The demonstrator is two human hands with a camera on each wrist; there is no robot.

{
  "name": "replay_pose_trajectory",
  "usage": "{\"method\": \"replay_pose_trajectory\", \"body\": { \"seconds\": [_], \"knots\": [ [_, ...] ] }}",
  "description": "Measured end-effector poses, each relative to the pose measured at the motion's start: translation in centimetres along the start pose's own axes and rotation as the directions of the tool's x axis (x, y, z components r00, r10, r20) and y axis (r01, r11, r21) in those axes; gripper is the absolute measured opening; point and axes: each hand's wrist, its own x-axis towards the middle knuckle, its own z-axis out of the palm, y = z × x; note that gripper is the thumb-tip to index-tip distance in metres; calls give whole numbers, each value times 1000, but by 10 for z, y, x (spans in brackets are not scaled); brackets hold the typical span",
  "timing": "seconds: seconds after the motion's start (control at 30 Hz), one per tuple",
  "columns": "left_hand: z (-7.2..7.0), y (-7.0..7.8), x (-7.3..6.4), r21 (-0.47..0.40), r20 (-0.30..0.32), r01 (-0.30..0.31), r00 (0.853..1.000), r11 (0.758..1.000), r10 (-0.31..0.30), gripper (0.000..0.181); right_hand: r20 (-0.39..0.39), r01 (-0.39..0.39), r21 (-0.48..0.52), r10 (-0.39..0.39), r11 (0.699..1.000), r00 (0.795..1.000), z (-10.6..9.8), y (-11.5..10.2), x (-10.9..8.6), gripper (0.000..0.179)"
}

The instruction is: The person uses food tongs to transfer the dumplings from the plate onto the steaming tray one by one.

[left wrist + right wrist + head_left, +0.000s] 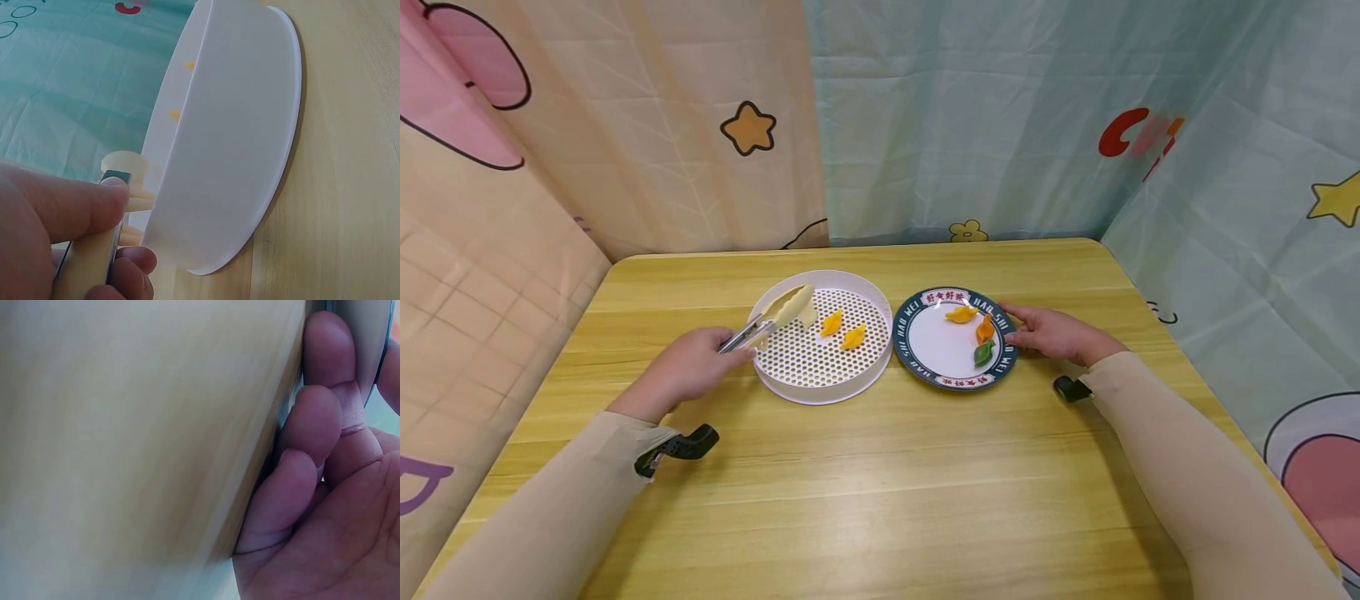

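Printed curtains [925, 125] close off the far side and both flanks of the wooden counter [880, 500] in front of me. Nearer the far edge than the near one, left of the middle, my tongs [788, 307] slant over the wall of a round white perforated tray [820, 392]. My left hand [696, 364] grips them by the metal end, thumb against one side and fingers round the other, I judge so that the tips reach inside while my knuckles lie outside the wall. A pale piece [808, 316] shows beside the tips; whether the tongs hold it, I cannot tell. Two yellow dumplings [832, 323] lie close together on the holes, and the raised wall should keep them from slipping off.

Just beside the tray, towards the right edge of the counter, sits a plate [917, 362], probably set there to keep the reach short; whether the rims touch, I cannot tell. A yellow dumpling [961, 314], an orange one [985, 328] and a green one [984, 352] lie along its right side. My right hand [1060, 333] pinches the right rim, likely to steady it. My hands are well apart, sleeves [542, 508] coming from the near corners.
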Motion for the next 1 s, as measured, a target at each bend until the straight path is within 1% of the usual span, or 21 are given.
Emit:
{"method": "replay_pose_trajectory", "body": {
  "seconds": [0.13,0.27,0.37,0.43,0.53,0.63,0.77,0.93,1.0],
  "knots": [
    [-1,-2,-1,8,-5,-12,1000,1000,12,45,9,4,-4,-4,1000,1000,-1,1,0,77],
    [-1,-1,-3,22,-24,-28,999,999,28,47,11,1,-3,-1,1000,1000,-1,0,1,77],
    [-2,3,-5,21,-39,-47,998,999,47,49,13,-8,9,8,1000,1000,-1,0,1,76],
    [-1,9,-6,12,-43,-64,997,998,64,48,16,-10,11,10,1000,1000,-1,0,1,76],
    [2,22,-7,4,-42,-103,994,995,103,43,14,-13,5,13,1000,1000,-1,0,1,76],
    [10,36,-9,13,-38,-156,987,988,157,38,10,-10,-4,10,1000,1000,-2,1,1,76],
    [28,56,-11,56,-32,-229,972,972,231,34,11,-1,2,1,1000,1000,-1,1,2,76],
    [52,85,-14,120,-19,-320,946,940,324,32,11,-2,11,2,1000,1000,-1,1,2,77],
    [62,97,-15,129,-9,-340,939,932,343,30,9,-3,10,3,1000,1000,-1,2,1,77]
  ]
}}
